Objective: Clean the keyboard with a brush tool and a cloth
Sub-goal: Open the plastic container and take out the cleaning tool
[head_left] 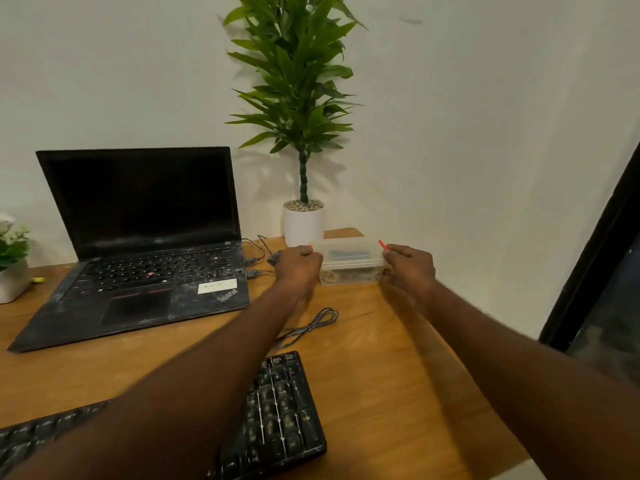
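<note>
A dusty black keyboard lies at the near edge of the wooden desk, partly hidden under my left forearm. At the back of the desk stands a clear plastic box with a lid and red clips; something blue shows through the lid. My left hand grips the box's left end at its red clip. My right hand grips the right end at the other red clip. No brush or cloth is plainly visible.
An open black laptop, dusty, sits at the left with cables plugged in its side. A coiled grey cable lies mid-desk. A tall plant in a white pot stands behind the box. A small potted plant is far left.
</note>
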Motion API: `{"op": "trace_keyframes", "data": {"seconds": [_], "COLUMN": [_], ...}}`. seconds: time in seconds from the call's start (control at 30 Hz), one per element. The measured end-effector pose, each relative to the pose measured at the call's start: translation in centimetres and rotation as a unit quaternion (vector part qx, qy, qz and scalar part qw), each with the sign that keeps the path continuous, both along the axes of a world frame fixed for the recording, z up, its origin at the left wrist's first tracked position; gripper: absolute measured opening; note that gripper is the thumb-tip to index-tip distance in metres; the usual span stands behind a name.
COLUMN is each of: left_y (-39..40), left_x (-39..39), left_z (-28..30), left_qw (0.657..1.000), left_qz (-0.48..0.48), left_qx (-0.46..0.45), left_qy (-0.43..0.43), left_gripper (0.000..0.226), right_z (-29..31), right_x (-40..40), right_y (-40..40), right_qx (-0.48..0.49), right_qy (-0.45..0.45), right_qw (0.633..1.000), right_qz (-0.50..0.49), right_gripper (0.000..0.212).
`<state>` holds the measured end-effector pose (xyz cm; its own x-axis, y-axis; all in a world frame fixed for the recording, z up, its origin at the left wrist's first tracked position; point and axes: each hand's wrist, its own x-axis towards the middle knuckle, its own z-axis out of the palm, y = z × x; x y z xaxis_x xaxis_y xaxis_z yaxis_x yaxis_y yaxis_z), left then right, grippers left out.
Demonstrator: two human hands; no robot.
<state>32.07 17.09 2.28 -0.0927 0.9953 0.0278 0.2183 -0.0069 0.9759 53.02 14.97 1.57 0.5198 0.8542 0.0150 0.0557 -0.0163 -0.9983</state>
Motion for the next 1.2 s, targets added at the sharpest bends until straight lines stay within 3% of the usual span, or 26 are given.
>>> {"op": "trace_keyframes", "data": {"seconds": [0.07,0.13,0.23,0.43,0.77,0.9,1.0,1.2], "left_y": [-1.2,-3.4,-7.4,-15.7,-21.8,-21.5,-21.3,-20.2], "left_x": [0.4,0.8,1.3,0.8,0.7,0.9,0.9,1.3], "left_z": [-0.2,0.2,0.5,0.6,-0.4,-0.3,-0.4,-0.8], "left_qw": [1.0,0.998,0.993,0.986,0.982,0.98,0.975,0.967], "left_qz": [0.007,0.028,0.078,0.119,0.111,0.102,0.108,0.049], "left_qx": [0.002,0.028,0.085,0.119,0.089,0.075,0.053,0.013], "left_qy": [-0.028,-0.057,-0.035,0.019,0.124,0.151,0.185,0.249], "left_gripper": [0.013,0.029,0.028,0.025,0.031,0.018,0.035,0.005], "right_z": [0.2,0.3,0.6,-0.7,-2.7,-2.8,-2.4,-1.6], "right_x": [-0.2,-0.4,-0.8,-0.9,-1.1,-1.0,-0.7,-0.3], "right_y": [-1.3,-3.2,-7.3,-16.2,-22.0,-22.0,-21.9,-21.0], "right_qx": [0.016,0.042,0.065,0.064,0.073,0.076,0.061,0.028], "right_qy": [0.011,0.015,0.042,0.104,-0.057,-0.085,-0.097,-0.146], "right_qw": [1.0,0.998,0.994,0.988,0.994,0.992,0.993,0.989], "right_qz": [-0.02,-0.055,-0.074,-0.09,-0.049,-0.049,-0.035,-0.022], "right_gripper": [0.03,0.029,0.026,0.016,0.024,0.023,0.032,0.031]}}
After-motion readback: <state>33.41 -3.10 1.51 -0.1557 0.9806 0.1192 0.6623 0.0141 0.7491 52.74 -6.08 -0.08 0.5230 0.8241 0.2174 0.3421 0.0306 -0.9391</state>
